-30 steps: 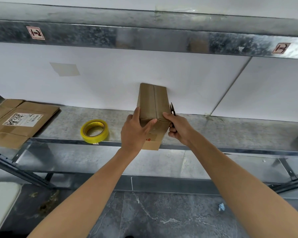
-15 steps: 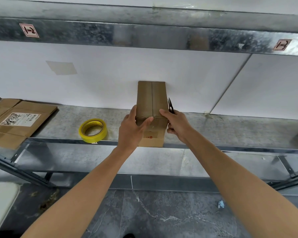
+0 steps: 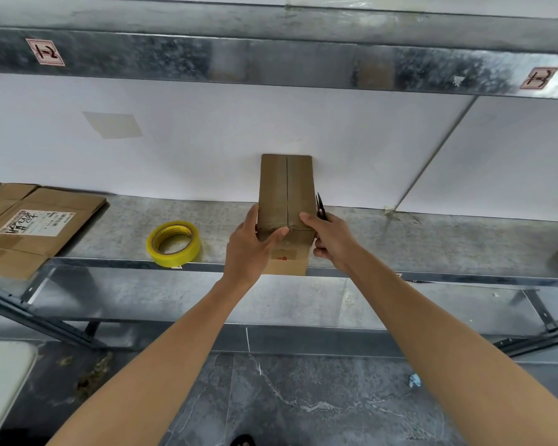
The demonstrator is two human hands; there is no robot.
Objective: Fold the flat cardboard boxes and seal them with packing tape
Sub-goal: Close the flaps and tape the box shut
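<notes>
A small folded cardboard box [image 3: 285,185] lies on the metal shelf [image 3: 432,243], its far end against the white back wall and its near end at the shelf's front edge. Glossy tape runs along its top seam. My left hand [image 3: 248,249] grips the near left corner, thumb laid across the front top edge. My right hand [image 3: 332,239] holds small black snips [image 3: 320,209] in its curled fingers, while its index finger presses on the box's near right top edge. A yellow tape roll [image 3: 173,243] lies flat on the shelf, left of the box.
A stack of flat cardboard boxes [image 3: 36,226] with a white label lies at the shelf's left end. An upper shelf beam [image 3: 271,59] hangs overhead. Below are a lower shelf, a grey stone floor and a pale seat edge [image 3: 0,381] at lower left.
The box has turned from a slight tilt to lie straight, square to the wall. Both hands have stayed on its near end, the right one still holding the snips.
</notes>
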